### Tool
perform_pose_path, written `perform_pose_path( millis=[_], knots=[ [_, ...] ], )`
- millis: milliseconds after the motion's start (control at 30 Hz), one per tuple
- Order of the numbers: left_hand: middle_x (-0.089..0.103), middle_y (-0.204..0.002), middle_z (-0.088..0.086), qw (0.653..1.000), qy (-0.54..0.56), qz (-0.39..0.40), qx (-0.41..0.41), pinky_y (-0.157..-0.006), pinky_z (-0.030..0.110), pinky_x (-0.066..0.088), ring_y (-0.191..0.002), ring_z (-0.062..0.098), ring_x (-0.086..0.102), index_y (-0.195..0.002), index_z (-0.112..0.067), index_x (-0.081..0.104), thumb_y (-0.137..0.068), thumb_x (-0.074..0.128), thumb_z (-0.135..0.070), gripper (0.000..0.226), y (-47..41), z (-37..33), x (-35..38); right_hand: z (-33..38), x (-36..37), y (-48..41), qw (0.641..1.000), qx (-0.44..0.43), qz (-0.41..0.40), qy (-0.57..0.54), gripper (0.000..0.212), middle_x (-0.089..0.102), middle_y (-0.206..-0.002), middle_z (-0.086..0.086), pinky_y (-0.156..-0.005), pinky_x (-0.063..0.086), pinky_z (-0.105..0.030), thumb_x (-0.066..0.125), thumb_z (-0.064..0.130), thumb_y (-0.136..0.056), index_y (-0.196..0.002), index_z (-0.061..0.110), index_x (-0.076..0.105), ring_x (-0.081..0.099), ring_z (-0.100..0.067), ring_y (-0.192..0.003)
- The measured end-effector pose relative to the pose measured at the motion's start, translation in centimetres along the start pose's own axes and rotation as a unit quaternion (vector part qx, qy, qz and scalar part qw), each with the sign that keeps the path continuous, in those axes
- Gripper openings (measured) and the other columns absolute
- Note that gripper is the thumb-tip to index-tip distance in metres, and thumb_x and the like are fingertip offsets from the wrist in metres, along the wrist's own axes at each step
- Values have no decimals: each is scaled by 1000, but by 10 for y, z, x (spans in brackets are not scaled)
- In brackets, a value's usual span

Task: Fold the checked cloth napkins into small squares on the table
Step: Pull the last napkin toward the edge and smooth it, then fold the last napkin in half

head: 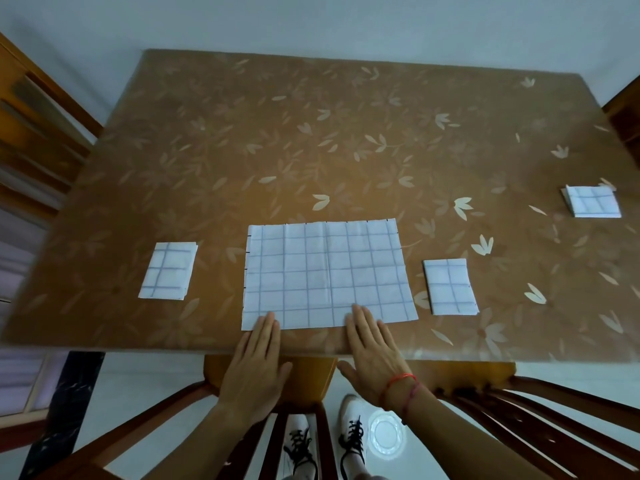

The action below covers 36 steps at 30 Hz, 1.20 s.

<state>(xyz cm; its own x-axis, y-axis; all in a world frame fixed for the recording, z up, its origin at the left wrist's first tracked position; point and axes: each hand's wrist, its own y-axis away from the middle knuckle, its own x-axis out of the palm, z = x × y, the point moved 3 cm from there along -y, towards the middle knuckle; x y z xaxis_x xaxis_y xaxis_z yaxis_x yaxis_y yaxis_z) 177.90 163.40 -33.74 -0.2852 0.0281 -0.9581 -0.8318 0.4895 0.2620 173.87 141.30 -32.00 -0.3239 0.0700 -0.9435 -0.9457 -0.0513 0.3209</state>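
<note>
Head view, looking straight down: we see both hands laid flat, fingers straight and close together, gripping nothing. The left hand [258, 362] rests its fingertips on the near left corner of the unfolded checked napkin [329, 271]. The right hand [372, 355], with a red thread bracelet [401, 379] at the wrist, rests its fingertips on the same near edge, right of the middle.

The napkin lies spread open and smooth at the near edge of the bench [311, 133], which wears a brown cover printed with pale leaves. The left folded napkin [168, 270] sits apart from the open one, a small rectangle. The right folded napkin [450, 287] lies on the opposite side, also clear of it. The far folded napkin [593, 201] is well off toward the right edge.

Below the bench edge we make out a wooden chair [311, 379] and white shoes [353, 431] with black laces on a pale floor.
</note>
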Motion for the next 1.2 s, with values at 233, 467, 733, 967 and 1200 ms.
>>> perform_pose_path(
  millis=[233,467,733,967,1200],
  knots=[
    [17,-158,14,1000,1,4,-26,-117,41,19,-146,26,16,-149,-3,21,-98,6,-52,73,7,13,2,-54,4,15,993,113,35,-17,89,0,-158,-20,-117,11,-50,12,65,-81,-151,9,12,1,-35,-147],
    [18,-158,13,998,44,9,-47,-114,42,23,-146,24,15,-148,-3,25,-97,1,-53,75,5,9,-1,-53,-6,13,989,135,38,-56,76,0,-157,-18,-119,8,-46,30,58,-90,-149,12,14,-2,-33,-147],
    [22,-158,11,991,120,-50,-34,-113,35,13,-146,26,16,-144,-12,40,-100,42,-35,50,-25,-13,-34,-68,-58,-16,945,220,-16,-243,60,29,-148,-16,-109,35,-41,52,37,-91,-143,13,33,31,-34,-135],
    [10,-161,7,990,131,-2,-45,-117,37,13,-148,25,3,-151,-20,26,-101,37,-37,53,-41,-18,-35,-94,-72,-55,891,292,-19,-348,57,50,-133,-17,-100,43,-40,60,30,-86,-135,6,44,47,-33,-122],
    [9,-161,5,987,155,-2,-47,-117,36,14,-148,24,1,-151,-21,26,-101,38,-36,53,-41,-16,-31,-112,-75,-83,841,362,-5,-402,46,61,-117,-14,-78,44,-32,61,30,-83,-120,3,54,56,-34,-109]
  ],
)
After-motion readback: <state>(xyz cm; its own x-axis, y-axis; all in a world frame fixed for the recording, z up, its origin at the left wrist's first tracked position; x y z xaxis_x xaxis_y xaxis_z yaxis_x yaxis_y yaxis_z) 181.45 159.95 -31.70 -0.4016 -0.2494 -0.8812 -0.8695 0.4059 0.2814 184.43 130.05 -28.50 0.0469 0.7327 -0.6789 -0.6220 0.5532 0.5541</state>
